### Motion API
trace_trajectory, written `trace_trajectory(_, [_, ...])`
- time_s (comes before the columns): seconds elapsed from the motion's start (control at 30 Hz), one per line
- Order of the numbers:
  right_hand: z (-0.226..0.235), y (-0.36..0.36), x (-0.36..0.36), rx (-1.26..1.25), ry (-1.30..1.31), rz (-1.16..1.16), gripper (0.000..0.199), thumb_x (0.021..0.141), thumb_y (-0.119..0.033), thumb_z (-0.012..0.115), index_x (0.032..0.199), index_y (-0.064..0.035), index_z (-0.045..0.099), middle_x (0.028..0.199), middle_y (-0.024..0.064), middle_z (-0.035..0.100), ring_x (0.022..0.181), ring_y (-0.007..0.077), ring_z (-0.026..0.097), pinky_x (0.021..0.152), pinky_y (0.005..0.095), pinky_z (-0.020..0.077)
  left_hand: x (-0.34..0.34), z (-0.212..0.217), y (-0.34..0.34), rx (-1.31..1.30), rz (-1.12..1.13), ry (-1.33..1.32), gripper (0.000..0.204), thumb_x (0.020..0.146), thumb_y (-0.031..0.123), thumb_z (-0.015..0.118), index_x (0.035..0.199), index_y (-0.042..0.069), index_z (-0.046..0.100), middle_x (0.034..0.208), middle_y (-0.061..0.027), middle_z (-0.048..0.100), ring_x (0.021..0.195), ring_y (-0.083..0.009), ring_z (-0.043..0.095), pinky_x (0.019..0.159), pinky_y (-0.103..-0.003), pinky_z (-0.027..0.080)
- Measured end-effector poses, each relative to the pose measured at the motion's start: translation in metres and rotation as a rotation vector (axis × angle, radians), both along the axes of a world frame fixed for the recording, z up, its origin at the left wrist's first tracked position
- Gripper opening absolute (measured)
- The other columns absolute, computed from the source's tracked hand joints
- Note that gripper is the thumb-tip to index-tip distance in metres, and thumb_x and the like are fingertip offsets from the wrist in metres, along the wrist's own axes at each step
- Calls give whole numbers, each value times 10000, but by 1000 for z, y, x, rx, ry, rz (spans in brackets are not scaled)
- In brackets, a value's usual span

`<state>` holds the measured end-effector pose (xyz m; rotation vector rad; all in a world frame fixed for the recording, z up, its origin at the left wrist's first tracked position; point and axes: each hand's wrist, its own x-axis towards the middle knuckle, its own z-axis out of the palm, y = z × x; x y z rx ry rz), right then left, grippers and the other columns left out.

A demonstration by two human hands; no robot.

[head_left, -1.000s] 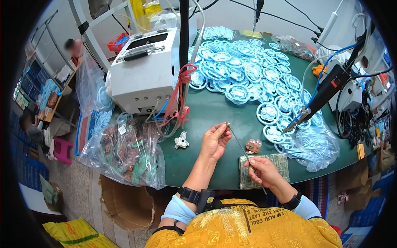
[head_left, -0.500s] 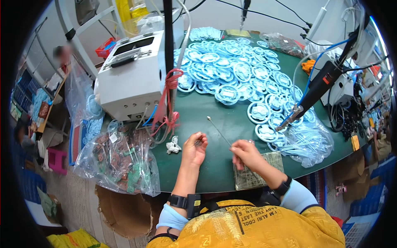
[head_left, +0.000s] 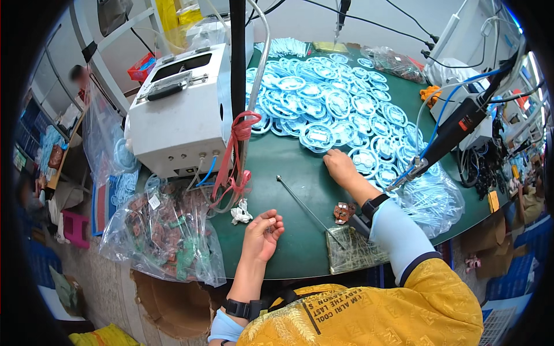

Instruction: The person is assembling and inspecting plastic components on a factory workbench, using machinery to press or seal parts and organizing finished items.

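Note:
My right hand (head_left: 341, 167) is at the front edge of a heap of light-blue plastic rings (head_left: 317, 134), its fingertips beside the nearest ring; their undersides are hidden. Low over the near part of the table is my left hand (head_left: 262, 235), palm turned up, fingers curled and thumb pressed to the forefinger; anything within them is too small to make out. Between the hands lies a thin metal rod (head_left: 306, 206) with a small knob at its far end. Its near end rests on a greenish, scuffed pad (head_left: 353, 254). A small reddish-brown circuit board (head_left: 344, 213) lies by my right forearm.
A grey-white machine box (head_left: 179, 115) stands at the left, red ties hanging beside it. In front is a clear bag of circuit boards (head_left: 167, 230) next to crumpled white tissue (head_left: 241, 212). A black power driver (head_left: 456, 130) hangs at the right above bagged light-blue strips (head_left: 433, 199).
My right hand has let go of the rod and moved forward to the rings. The rod now lies on the table and pad, and the circuit board shows. My left hand has shifted slightly nearer.

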<state>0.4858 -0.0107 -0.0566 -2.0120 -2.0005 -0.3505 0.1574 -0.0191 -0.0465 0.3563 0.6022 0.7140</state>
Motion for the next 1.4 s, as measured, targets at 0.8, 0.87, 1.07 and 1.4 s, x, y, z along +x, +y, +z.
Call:
trace_trajectory(0.8, [64,-47,-168,-125,457,353,178,730,-219,711,754,-68,621,791,122,617,757,331,617,660,430,515,0,-15,-18,-117,-19,-30,315,1017,307,462,1100,31,590,966,-98,651,845,-198,644,768,-344,549])
trace_trajectory(0.87, [72,-61,-189,-91,381,509,219,767,-258,706,812,-65,612,811,90,567,772,304,605,641,412,514,-9,-13,-27,-95,-46,8,270,1019,328,457,1043,98,597,1004,-40,653,901,-164,639,808,-348,522])
trace_trajectory(1.07, [111,-94,-164,-56,616,469,157,812,-110,660,965,-76,645,803,103,553,728,305,601,612,407,480,-76,67,-40,-144,-275,-6,396,1026,383,425,723,128,438,588,17,303,463,-73,252,377,-196,191])
trace_trajectory(1.4, [84,-148,-108,-340,1428,-52,104,796,-28,598,840,-1,688,779,48,679,709,123,627,643,256,477,-58,281,258,975,125,581,480,993,415,508,629,104,477,490,5,404,392,-88,347,363,-253,242])
